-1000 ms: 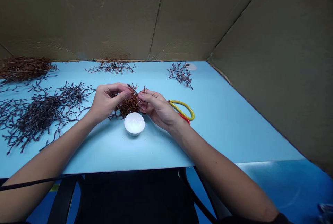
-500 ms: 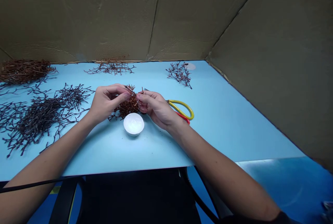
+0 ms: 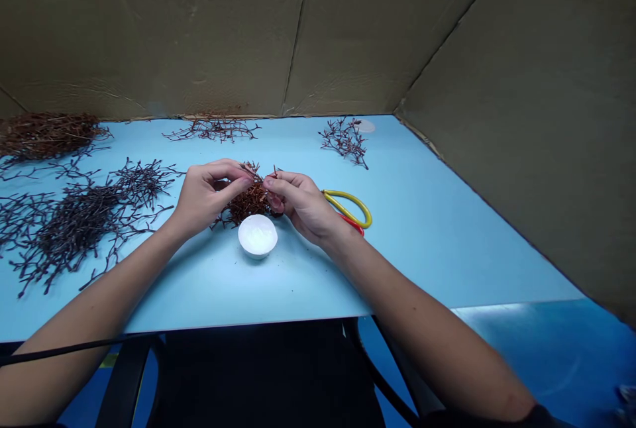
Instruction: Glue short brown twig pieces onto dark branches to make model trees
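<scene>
Both hands meet over a small heap of reddish-brown twigs (image 3: 247, 206) at the middle of the table. My left hand (image 3: 209, 193) pinches a thin dark twig (image 3: 246, 168) between thumb and forefinger. Close beside it, my right hand (image 3: 301, 206) has its fingers pressed together on a short brown twig (image 3: 275, 170), whose tip sticks up. The fingertips are almost touching. Just in front of the heap stands a small white bowl (image 3: 257, 246) with something whitish inside. Scissors with yellow and red handles (image 3: 365, 213) lie right of my right hand, their blades hidden behind it.
A wide pile of dark branching twigs (image 3: 79, 222) spreads over the table's left side. Behind it lies a reddish-brown pile (image 3: 50, 135). Smaller twig bunches rest at the back middle (image 3: 213, 128) and back right (image 3: 344, 140). Cardboard walls (image 3: 199, 30) enclose the back and right.
Both hands keep their pinched grips over the heap and have barely moved. The whole view has shifted very slightly.
</scene>
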`<state>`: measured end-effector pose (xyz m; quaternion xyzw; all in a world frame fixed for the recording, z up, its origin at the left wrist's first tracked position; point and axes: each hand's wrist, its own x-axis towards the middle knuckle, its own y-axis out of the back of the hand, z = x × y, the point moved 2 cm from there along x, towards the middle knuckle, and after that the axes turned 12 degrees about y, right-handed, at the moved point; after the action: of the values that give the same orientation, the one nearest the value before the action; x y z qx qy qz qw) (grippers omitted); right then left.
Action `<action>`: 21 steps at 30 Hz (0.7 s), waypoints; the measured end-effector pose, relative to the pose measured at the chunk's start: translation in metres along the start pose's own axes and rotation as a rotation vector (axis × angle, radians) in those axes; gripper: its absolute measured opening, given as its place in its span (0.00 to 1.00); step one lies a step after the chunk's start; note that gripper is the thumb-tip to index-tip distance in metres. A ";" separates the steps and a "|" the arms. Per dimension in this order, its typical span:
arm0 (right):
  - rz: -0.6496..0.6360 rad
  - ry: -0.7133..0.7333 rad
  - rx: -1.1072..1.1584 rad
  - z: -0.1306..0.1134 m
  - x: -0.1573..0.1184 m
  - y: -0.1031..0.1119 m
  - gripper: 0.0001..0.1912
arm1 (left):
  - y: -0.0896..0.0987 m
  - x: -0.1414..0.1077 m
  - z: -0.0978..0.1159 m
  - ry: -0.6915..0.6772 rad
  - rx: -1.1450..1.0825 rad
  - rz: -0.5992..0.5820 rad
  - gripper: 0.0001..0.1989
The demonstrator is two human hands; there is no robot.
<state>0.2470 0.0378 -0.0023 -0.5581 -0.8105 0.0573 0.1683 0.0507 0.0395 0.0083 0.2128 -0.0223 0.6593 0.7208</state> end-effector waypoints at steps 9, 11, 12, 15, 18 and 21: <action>0.044 0.020 -0.046 0.000 0.000 0.000 0.19 | 0.001 0.000 0.000 -0.008 0.043 0.017 0.06; 0.044 0.022 -0.043 0.000 0.000 0.000 0.19 | 0.000 -0.001 0.001 -0.014 0.062 0.024 0.06; 0.041 0.023 -0.042 0.000 0.000 0.000 0.19 | 0.000 -0.001 0.001 -0.017 0.069 0.026 0.06; 0.048 0.043 -0.056 0.001 0.000 0.000 0.18 | 0.000 -0.001 0.001 -0.021 0.070 0.022 0.05; 0.059 0.097 -0.097 0.001 0.000 0.000 0.18 | 0.000 -0.001 0.000 -0.024 0.062 0.017 0.05; 0.040 0.134 -0.137 0.000 0.000 0.000 0.18 | 0.000 -0.001 0.000 -0.035 0.063 0.020 0.05</action>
<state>0.2465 0.0379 -0.0020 -0.5871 -0.7880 -0.0322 0.1824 0.0503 0.0389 0.0079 0.2464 -0.0163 0.6630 0.7067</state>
